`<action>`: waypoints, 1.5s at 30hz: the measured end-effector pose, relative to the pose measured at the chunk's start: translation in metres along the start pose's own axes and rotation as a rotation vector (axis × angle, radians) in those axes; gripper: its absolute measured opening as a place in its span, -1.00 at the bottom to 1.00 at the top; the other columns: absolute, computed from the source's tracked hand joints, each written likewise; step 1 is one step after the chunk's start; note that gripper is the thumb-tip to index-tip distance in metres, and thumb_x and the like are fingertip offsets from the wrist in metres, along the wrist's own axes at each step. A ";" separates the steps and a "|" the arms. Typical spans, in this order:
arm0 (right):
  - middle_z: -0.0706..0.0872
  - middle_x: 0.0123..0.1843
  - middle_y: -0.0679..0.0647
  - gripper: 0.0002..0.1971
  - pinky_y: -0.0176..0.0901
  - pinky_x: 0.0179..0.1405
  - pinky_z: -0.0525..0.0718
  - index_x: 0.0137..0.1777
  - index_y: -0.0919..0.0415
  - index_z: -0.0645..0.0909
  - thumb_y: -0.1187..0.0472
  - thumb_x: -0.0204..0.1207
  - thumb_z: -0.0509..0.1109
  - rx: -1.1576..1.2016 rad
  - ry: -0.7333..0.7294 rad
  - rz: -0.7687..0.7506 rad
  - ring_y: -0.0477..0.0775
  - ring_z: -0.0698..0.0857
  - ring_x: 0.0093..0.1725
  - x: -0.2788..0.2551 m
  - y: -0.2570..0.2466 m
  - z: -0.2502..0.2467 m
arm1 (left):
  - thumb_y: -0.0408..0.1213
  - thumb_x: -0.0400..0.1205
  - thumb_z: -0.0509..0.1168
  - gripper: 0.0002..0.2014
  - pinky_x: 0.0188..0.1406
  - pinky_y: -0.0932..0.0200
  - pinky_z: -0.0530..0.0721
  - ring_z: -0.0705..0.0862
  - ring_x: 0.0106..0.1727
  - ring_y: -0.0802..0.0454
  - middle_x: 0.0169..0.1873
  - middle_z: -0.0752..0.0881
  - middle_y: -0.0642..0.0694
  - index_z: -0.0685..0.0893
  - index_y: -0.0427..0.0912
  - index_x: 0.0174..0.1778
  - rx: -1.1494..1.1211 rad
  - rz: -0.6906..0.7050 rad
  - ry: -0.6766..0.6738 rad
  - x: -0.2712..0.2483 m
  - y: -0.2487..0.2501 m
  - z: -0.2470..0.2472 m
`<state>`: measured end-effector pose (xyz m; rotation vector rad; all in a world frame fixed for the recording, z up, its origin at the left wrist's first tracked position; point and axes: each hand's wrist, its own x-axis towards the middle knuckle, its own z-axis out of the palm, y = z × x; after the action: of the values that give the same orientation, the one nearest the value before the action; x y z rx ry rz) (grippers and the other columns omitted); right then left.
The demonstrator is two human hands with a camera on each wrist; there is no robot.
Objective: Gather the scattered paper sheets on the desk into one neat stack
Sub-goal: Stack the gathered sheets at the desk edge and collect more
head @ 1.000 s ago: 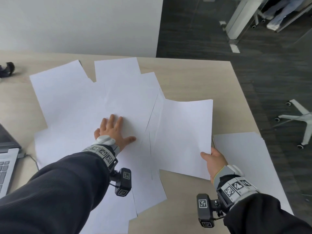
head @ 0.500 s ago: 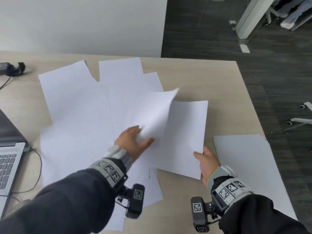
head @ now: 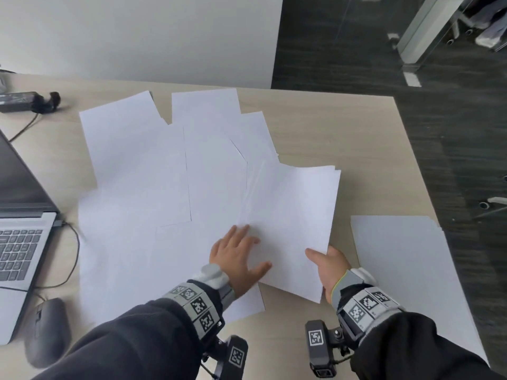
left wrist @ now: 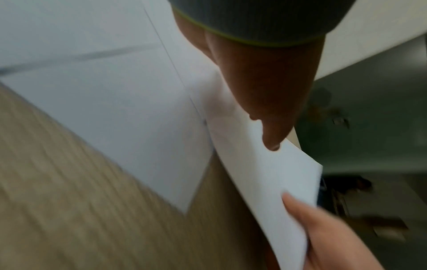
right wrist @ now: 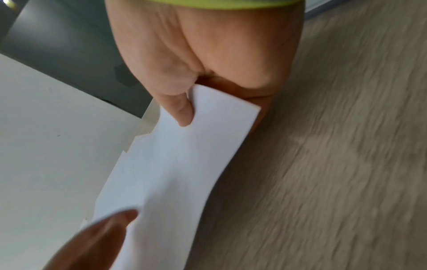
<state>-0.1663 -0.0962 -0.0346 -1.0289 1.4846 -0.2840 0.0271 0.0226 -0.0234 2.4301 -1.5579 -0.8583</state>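
Observation:
Several white paper sheets [head: 131, 160] lie fanned and overlapping across the wooden desk [head: 343, 133]. My right hand [head: 329, 264] pinches the near right corner of a small bundle of sheets [head: 290, 215]. In the right wrist view its thumb [right wrist: 182, 113] lies on top of the bundle [right wrist: 173, 173], with the fingers underneath. My left hand [head: 238, 256] lies flat with spread fingers at the bundle's left edge. In the left wrist view the left thumb [left wrist: 272, 142] touches the top sheet [left wrist: 277, 173].
A separate paper stack [head: 406, 270] lies at the desk's right edge, with dark floor beyond it. An open laptop [head: 19, 215], a black mouse [head: 46, 330] and a power adapter [head: 22, 101] with its cable occupy the left side.
My left hand lifted a sheet from the spread, carried it right and laid it on the bundle, where it now lies flat. My right hand kept its hold.

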 end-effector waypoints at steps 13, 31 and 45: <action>0.76 -0.12 -0.01 -0.87 0.23 0.28 0.66 0.07 0.11 0.69 0.31 0.61 0.36 -0.069 0.094 -0.015 0.30 0.73 0.07 -0.003 0.008 -0.037 | 0.65 0.35 0.16 0.17 0.74 -0.21 -0.17 -0.37 0.76 -0.03 0.74 -0.39 0.13 -0.29 0.26 0.74 0.096 -0.341 0.003 -0.017 -0.082 -0.010; 0.82 -0.01 -0.05 -0.81 0.26 0.26 0.69 -0.03 -0.09 0.69 0.27 0.62 0.36 -0.032 0.002 -0.079 0.19 0.77 0.06 -0.014 0.010 -0.025 | 0.43 0.47 0.22 -0.31 0.21 0.06 0.62 0.69 0.23 -0.01 0.14 0.79 0.08 0.72 0.08 0.37 -0.307 -0.231 0.262 -0.021 -0.065 -0.030; 0.80 0.13 0.02 -0.79 0.05 0.27 0.63 0.09 0.11 0.69 0.00 0.63 0.39 -0.056 -0.055 -0.025 0.12 0.75 0.11 -0.008 -0.002 0.016 | 0.51 0.55 0.13 -0.23 0.72 -0.04 0.01 -0.06 0.77 0.19 0.74 0.10 0.28 0.31 0.28 0.67 -0.051 0.088 -0.082 -0.023 -0.010 0.009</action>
<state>-0.1523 -0.0856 -0.0309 -1.0920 1.4377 -0.2308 0.0238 0.0485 -0.0260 2.2996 -1.6361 -0.9801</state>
